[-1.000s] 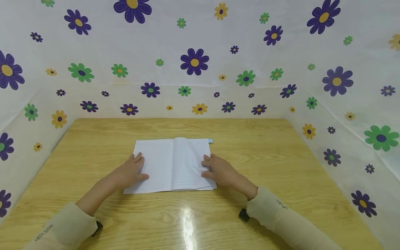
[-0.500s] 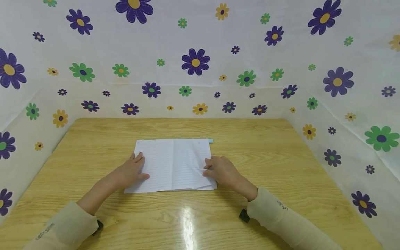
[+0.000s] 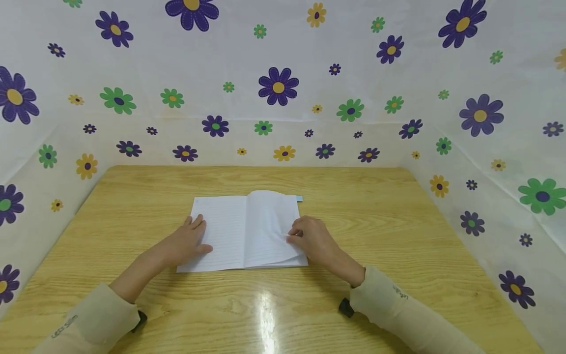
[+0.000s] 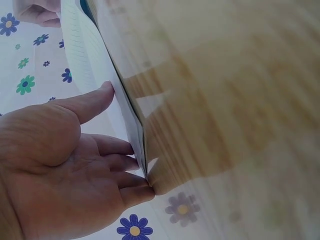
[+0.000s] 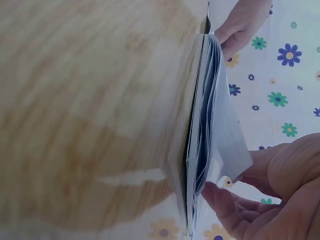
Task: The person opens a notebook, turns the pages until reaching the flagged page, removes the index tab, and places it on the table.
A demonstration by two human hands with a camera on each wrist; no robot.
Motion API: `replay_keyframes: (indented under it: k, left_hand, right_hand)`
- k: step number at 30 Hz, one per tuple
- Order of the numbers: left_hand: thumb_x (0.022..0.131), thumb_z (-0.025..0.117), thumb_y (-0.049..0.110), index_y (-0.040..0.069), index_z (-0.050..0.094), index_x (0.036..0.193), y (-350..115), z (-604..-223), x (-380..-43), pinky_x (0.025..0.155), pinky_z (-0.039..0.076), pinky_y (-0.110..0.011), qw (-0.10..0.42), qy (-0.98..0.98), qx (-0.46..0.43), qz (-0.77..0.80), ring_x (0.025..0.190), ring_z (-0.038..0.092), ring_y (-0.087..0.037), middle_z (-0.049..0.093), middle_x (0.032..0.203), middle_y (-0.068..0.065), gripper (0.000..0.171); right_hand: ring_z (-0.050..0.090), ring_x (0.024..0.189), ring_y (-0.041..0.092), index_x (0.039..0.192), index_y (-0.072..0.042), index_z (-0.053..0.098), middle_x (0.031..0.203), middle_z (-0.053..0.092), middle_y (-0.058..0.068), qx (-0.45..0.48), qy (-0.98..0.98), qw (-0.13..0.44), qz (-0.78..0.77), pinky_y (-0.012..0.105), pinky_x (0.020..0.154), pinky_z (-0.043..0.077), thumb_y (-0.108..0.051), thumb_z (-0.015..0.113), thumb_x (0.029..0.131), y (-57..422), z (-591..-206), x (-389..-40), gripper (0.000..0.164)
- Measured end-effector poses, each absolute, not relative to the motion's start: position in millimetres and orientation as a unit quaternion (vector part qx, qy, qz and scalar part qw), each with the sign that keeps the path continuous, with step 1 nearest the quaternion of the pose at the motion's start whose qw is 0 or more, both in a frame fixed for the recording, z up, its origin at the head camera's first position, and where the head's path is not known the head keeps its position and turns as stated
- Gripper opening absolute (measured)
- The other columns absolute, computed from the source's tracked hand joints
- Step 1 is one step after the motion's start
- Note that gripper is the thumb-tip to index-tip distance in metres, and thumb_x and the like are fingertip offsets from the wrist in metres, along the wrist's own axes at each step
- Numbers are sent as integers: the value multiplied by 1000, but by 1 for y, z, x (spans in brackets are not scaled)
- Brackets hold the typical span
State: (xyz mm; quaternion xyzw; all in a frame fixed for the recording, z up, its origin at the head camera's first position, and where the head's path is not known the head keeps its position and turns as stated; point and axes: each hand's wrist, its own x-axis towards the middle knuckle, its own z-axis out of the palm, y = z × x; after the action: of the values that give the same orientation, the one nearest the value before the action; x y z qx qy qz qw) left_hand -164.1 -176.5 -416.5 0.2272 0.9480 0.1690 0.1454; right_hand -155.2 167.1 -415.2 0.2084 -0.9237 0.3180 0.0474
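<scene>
1. The notebook (image 3: 218,231) lies open on the desk (image 3: 380,211), between the 2 hands, with a small blue tab (image 3: 299,198) sticking out at its top right corner.
2. The left hand (image 3: 186,242) rests on the outer edge of the left side; its fingers are straight, the thumb spread wide from the rest.
3. The right hand (image 3: 315,241) has its fingers curled and narrow, seemingly pinching the outer edge of the lifted page (image 3: 263,223), which bows upward and wrinkles near the grip.
4. Creasing or a small tear looks like the main risk, since any pull gathers at that tight pinch.
5. More than 1 leaf could come up together: the right wrist view shows loose leaves (image 5: 204,120) fanned just beneath, near the fingertips. I cannot tell how many are held.
6. Should the left hand press too lightly, the notebook could slide on the shiny desk.
</scene>
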Motion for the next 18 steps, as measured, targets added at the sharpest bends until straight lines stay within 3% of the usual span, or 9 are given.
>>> replay_keyframes:
  k: [4,7,10,14,18]
  left_hand:
    - [105,61,29,-25,30,148,-176,-416,-165,117,21,-68,146,947,229,170,144,12,-66,19,157,-45,75]
    - [105,61,29,-25,30,147,-176,-415,-165,117,22,-69,145,948,230,167,144,12,-66,19,157,-45,75]
    - [105,61,29,-25,30,147,-176,-416,-165,117,22,-69,146,948,230,166,144,12,-66,19,157,-45,75]
    - [105,61,29,-25,30,147,-177,-417,-165,117,21,-69,148,947,229,167,144,11,-66,18,157,-45,75]
    - [106,60,29,-25,29,147,-177,-417,-165,117,21,-69,148,947,230,167,144,11,-66,18,157,-45,75]
  right_hand:
    - [68,79,15,96,0,77,104,72,14,160,-910,36,382,23,66,56,2,82,85,168,-415,-156,11]
    - [67,82,16,122,4,70,113,69,15,96,-884,-2,458,23,66,54,3,79,87,169,-415,-158,37]
    - [66,97,21,144,4,55,125,65,16,35,-834,-54,547,23,76,56,2,77,89,171,-412,-160,59]
    - [60,116,24,151,2,46,132,60,17,-19,-753,-119,647,25,93,54,0,72,94,169,-407,-160,63]
    - [59,113,21,151,6,45,130,60,18,-29,-683,-148,715,25,91,53,4,65,97,165,-403,-159,58]
